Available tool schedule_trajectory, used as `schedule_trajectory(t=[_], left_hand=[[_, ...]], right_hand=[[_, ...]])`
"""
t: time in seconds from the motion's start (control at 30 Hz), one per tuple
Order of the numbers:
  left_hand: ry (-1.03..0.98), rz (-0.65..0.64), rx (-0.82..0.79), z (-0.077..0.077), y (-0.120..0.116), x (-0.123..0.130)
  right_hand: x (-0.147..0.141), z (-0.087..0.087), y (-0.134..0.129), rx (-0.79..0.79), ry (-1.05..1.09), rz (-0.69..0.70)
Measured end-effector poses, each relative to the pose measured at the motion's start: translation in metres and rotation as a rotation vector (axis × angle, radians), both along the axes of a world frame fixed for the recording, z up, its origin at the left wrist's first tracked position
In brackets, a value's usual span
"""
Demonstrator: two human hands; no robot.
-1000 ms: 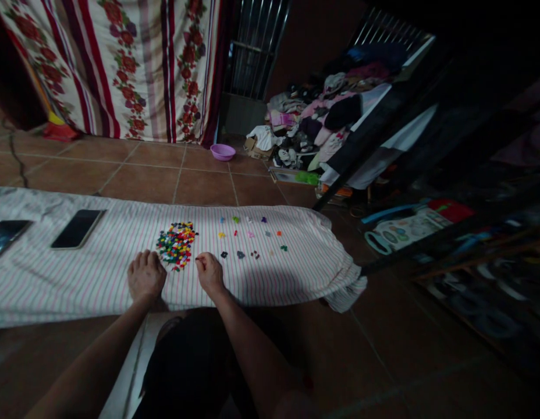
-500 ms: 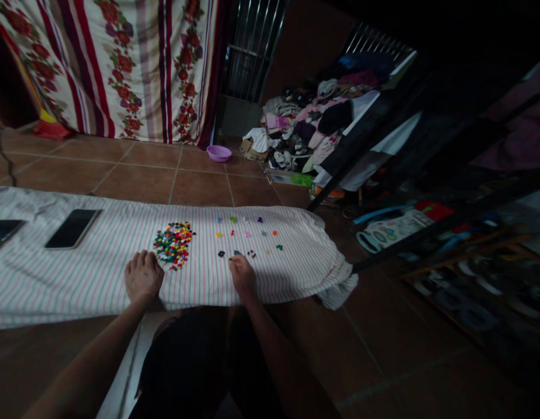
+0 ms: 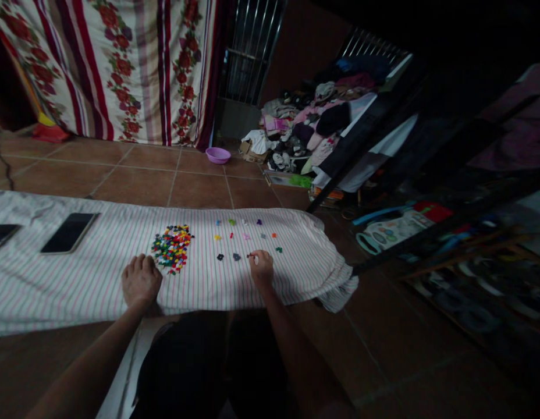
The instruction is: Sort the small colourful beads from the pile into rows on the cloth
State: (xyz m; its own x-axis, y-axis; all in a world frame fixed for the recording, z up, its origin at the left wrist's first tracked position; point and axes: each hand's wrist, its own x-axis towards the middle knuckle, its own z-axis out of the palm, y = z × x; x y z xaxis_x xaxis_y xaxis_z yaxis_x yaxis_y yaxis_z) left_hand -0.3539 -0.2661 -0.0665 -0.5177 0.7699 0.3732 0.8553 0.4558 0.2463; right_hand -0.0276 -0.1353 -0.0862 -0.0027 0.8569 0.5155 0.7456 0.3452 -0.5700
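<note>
My left hand rests palm down on the striped cloth, holding nothing, its fingers extended and slightly bent. Just beyond its fingertips lies a pile of tiny colourful plastic pieces. My right hand is pinched at a small brown piece, low over the cloth; its fingers partly cover that spot. To its left are a dark grey cluster and a black cluster. Beyond it sit small single-colour groups, including yellow, pink, orange and green.
A phone lies on the cloth to the left, with another dark device at the edge. Past the cloth, a purple basin stands on the tiled floor. A heap of clothes and a dark metal post are farther right.
My right hand has moved right, from the dark grey cluster to the brown pieces, uncovering the grey ones. My left hand stays resting by the pile. The view has shifted slightly.
</note>
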Motion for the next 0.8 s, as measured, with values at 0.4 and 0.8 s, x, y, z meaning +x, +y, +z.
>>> schedule_trajectory(t=[0.4,0.8], left_hand=[[-0.015,0.013,-0.008,0.004,0.0,0.002],[-0.019,0.015,-0.034,0.013,-0.001,0.005]], right_hand=[[-0.002,-0.004,0.003,0.013,-0.104,0.021],[0.0,-0.005,0.006,-0.015,-0.112,0.077]])
